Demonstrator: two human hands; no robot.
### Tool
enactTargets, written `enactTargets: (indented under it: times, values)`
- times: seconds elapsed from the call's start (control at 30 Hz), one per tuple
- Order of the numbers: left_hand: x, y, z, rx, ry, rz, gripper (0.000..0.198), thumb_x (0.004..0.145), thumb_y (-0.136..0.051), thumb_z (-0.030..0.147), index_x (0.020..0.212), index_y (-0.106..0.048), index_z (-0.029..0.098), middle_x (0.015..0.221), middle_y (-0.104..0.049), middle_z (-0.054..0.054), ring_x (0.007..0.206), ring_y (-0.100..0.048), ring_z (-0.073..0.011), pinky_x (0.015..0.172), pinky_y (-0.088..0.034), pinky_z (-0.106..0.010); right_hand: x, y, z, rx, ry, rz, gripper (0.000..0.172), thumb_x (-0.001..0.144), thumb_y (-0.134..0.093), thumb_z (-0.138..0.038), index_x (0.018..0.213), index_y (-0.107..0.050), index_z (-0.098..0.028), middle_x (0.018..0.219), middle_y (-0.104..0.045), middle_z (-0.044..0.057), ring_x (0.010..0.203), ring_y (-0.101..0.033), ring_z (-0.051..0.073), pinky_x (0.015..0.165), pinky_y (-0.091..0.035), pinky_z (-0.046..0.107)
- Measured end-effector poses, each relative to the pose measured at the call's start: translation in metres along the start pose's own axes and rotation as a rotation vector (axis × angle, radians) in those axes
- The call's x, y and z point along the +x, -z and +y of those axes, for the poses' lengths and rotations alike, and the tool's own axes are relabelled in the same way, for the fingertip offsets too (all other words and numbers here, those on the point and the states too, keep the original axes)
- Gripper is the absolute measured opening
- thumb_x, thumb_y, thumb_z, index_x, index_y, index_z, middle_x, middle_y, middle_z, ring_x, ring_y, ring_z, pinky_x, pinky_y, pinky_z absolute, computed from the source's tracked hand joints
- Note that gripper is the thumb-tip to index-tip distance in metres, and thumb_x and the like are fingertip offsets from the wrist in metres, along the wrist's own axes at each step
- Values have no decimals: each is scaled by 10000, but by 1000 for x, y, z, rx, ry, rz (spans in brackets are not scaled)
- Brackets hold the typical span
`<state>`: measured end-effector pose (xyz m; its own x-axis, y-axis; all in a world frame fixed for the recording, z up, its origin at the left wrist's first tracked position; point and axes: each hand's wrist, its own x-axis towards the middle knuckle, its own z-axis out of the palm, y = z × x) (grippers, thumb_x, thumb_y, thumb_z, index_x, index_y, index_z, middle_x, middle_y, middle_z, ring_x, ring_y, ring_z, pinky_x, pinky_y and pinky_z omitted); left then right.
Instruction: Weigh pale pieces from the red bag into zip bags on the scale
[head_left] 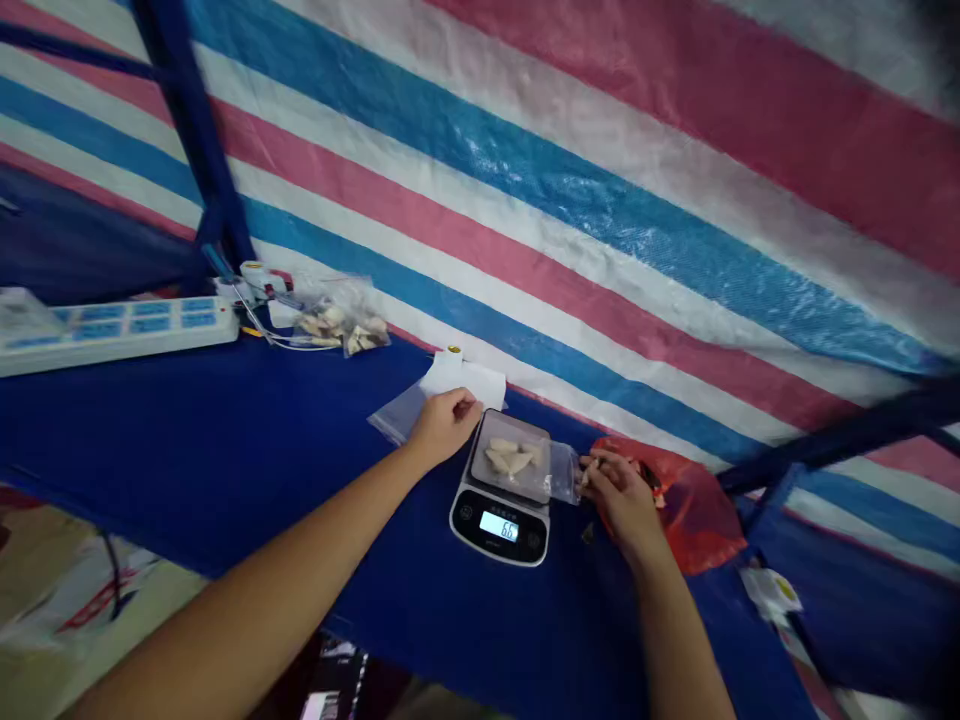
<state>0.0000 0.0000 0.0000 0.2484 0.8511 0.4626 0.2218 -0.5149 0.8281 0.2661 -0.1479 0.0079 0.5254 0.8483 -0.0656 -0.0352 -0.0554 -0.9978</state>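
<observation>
A small digital scale (499, 540) with a lit display reading about 6.6 lies on the blue tabletop. On its pan rests a clear plastic bag (559, 470) with several pale, wedge-like pieces (511, 457) inside. My left hand (448, 425) is curled closed beside the pan's upper left corner, over white paper (480, 383); whatever its fingers hold, if anything, is hidden. At the bag's right end, my right hand (621, 492) pinches a small pale piece (590, 470). Behind that hand spreads a red plastic bag (694, 515), with dark items partly showing at its opening.
Flat clear bags (397, 412) lie left of the paper. Farther left are a filled clear bag (345, 325), cables and a white organizer box (120, 335) with blue compartments. A striped tarp wall (525, 230) rises behind the blue table (225, 430), and dark blue frame poles (187, 130) stand at the sides.
</observation>
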Motion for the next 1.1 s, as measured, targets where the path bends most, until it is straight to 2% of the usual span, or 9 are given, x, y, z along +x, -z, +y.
enactTargets:
  times: [0.13, 0.3, 0.43, 0.63, 0.77, 0.97, 1.1]
  values:
    - [0, -1, 0, 8, 1, -6, 241, 871, -565, 330, 683, -562, 177, 555, -458, 56, 546, -419, -93, 582, -336, -246, 0, 0, -2, 20, -20, -3, 627, 535, -961, -503, 1012, -671, -217, 996, -743, 37, 830, -719, 184, 707, -614, 300]
    - [-1, -1, -2, 30, 14, -3, 246, 874, -571, 328, 678, -553, 181, 571, -480, 51, 554, -429, -96, 587, -342, -251, -9, -5, -11, -47, -104, -72, 646, 531, -959, -514, 1033, -688, -211, 947, -744, 35, 898, -714, 192, 733, -594, 261]
    - [-1, -2, -4, 37, 8, -4, 249, 878, -578, 334, 682, -557, 182, 578, -481, 52, 560, -434, -95, 589, -348, -251, -12, -5, -13, -72, -111, -80, 608, 561, -945, -516, 1036, -704, -224, 854, -715, -7, 833, -695, 155, 721, -576, 234]
    - [0, -2, -3, 26, -2, 5, 238, 873, -585, 315, 679, -551, 182, 582, -492, 53, 559, -433, -91, 592, -354, -248, -2, 3, -4, -78, -101, -57, 581, 584, -943, -494, 1019, -702, -193, 878, -753, 39, 807, -692, 159, 627, -537, 203]
    - [0, -1, -2, 13, -11, -1, 234, 877, -584, 312, 686, -549, 182, 570, -474, 59, 549, -421, -86, 580, -346, -243, -4, 1, -7, -17, -86, -35, 530, 556, -963, -462, 927, -703, -186, 862, -762, 40, 774, -698, 145, 652, -552, 198]
    - [-4, 0, 0, -17, -86, -81, 193, 877, -591, 295, 723, -575, 180, 611, -513, 53, 568, -434, -84, 581, -358, -236, -12, -4, -20, 72, -111, -81, 479, 517, -991, -411, 840, -717, -187, 863, -756, 29, 788, -713, 142, 763, -599, 225]
    - [-6, 1, 3, -14, -112, -138, 135, 873, -600, 285, 786, -618, 182, 649, -575, 41, 584, -474, -90, 598, -382, -241, -12, 0, -22, 95, -87, 14, 496, 466, -1006, -422, 810, -725, -201, 825, -739, 5, 759, -703, 125, 742, -603, 201]
